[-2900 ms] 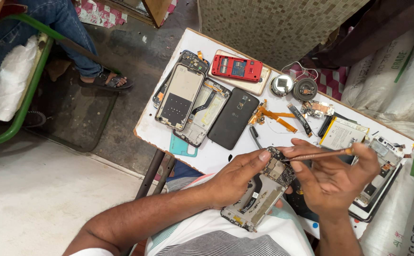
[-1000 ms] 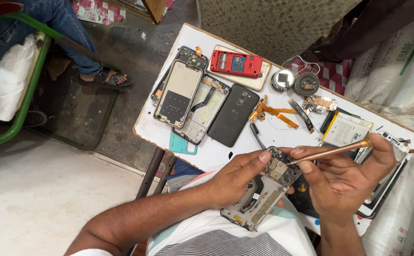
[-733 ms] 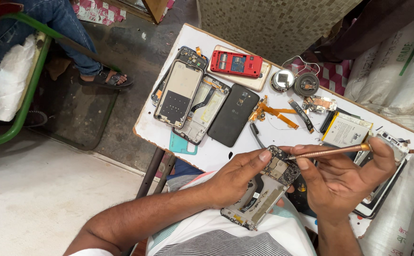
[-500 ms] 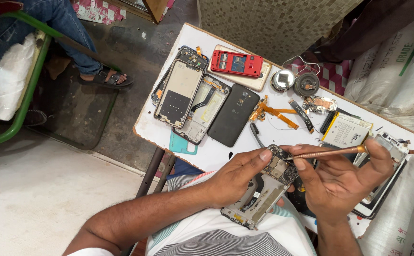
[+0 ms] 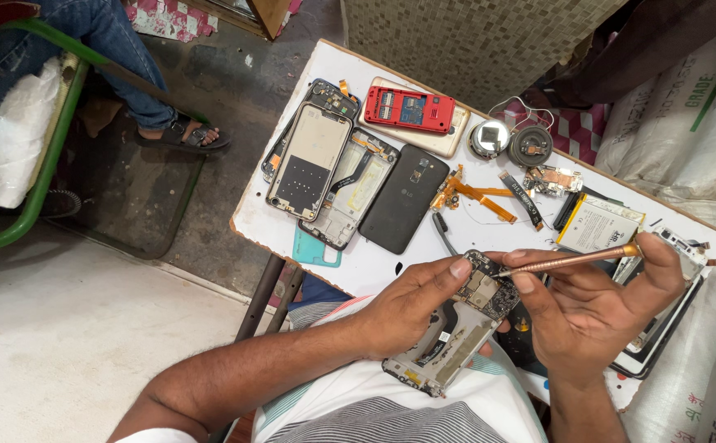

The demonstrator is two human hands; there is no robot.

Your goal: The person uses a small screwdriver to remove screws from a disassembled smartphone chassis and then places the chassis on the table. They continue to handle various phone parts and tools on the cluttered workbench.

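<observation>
My left hand (image 5: 411, 308) grips an opened phone frame (image 5: 448, 336) held over my lap, its circuit board end up near my thumb. My right hand (image 5: 592, 308) pinches a copper-coloured screwdriver (image 5: 575, 260), whose tip rests on the circuit board at the frame's top end. Both hands hover at the near edge of the white table (image 5: 374, 262).
On the table lie several opened phone frames (image 5: 309, 160), a black back cover (image 5: 403, 199), a red phone part (image 5: 410, 109), orange flex cables (image 5: 469, 197), two round parts (image 5: 510, 143) and a battery (image 5: 596, 226). A seated person's sandalled foot (image 5: 182, 135) and a green chair frame (image 5: 42, 172) are at left.
The screwdriver has shifted slightly, with its tip staying on the board. My left hand keeps the frame still.
</observation>
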